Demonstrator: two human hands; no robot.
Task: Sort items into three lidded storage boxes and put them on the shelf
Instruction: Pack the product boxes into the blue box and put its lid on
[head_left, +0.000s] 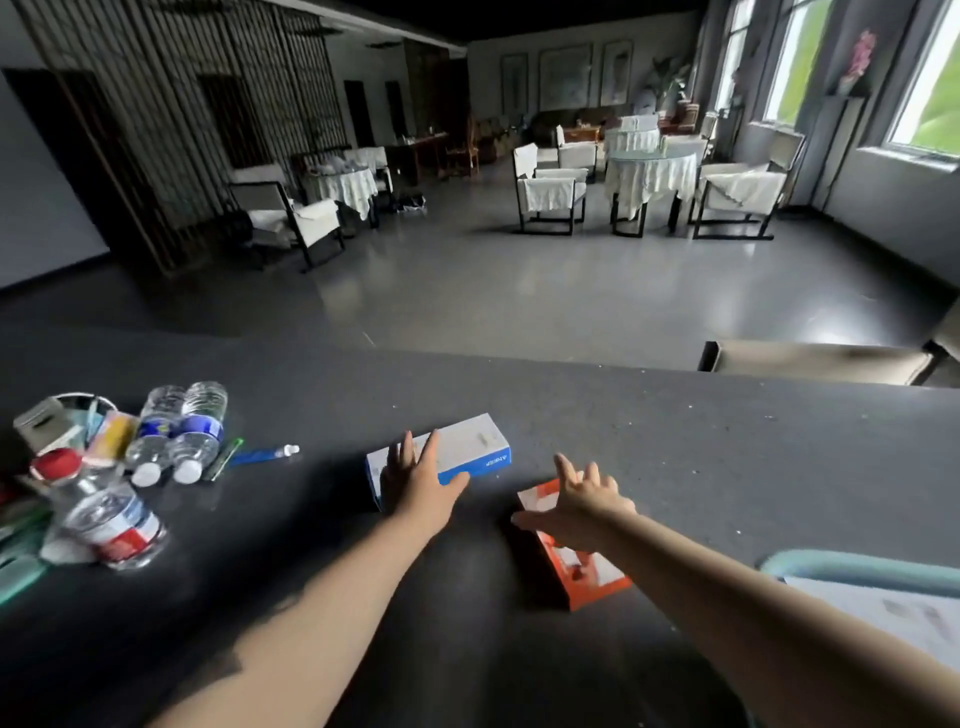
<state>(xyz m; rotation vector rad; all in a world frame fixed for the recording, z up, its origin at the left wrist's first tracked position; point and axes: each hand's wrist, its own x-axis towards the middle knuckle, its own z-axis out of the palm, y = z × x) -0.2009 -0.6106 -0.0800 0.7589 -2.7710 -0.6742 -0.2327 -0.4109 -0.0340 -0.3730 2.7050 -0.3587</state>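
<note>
Dark counter (571, 415), sorting stage: left hand (421, 480) spread flat on blue-and-white box (467, 452), right hand (582, 506) splayed over orange box (576, 571), gripping nothing. Next, probably closing fingers, lifting both.

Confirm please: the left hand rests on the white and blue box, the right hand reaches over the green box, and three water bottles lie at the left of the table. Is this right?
One detail is wrong. In the head view the right hand reaches over an orange and white box, not a green one. The left hand does rest on the white and blue box, and three water bottles lie at the left of the table.
</note>
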